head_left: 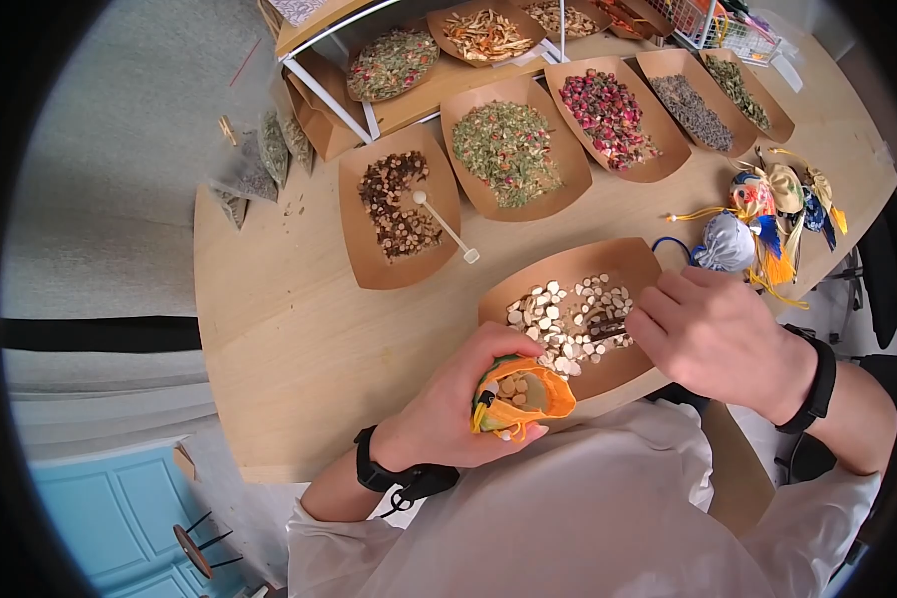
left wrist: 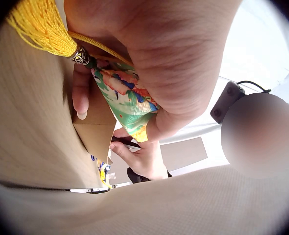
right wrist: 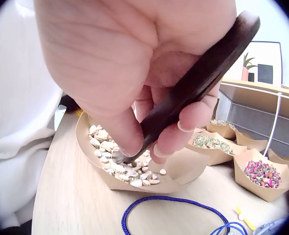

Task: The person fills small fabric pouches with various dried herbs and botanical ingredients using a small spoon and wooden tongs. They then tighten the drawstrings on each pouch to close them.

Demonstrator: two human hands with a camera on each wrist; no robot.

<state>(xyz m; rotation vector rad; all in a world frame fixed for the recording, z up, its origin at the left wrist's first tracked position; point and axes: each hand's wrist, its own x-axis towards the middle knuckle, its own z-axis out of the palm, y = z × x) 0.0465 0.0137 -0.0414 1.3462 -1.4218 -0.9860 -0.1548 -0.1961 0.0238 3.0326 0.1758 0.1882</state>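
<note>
My left hand (head_left: 448, 399) grips a small drawstring pouch (head_left: 486, 384) by its side, mouth upward. The pouch has an orange lining, and several tan pieces (head_left: 514, 387) show inside. Its outside is green with a floral print (left wrist: 127, 93), and a yellow tassel (left wrist: 41, 29) hangs from its cord. My right hand (head_left: 703, 329) pinches a dark brown, long-handled utensil (right wrist: 183, 93) between thumb and fingers. The utensil's lower end is among pale dried slices (head_left: 543, 317) in a brown paper tray (head_left: 618, 259). The pouch overlaps the tray's near left edge in the head view.
Behind stand paper trays of dark chopped bits (head_left: 394, 199) with a white spoon (head_left: 444, 227), green herb mix (head_left: 508, 149), rosebuds (head_left: 608, 115) and greyish buds (head_left: 693, 110). A shelf (head_left: 409, 110) holds more trays. Finished-looking pouches (head_left: 728, 244) lie right, clear bags (head_left: 249, 174) left.
</note>
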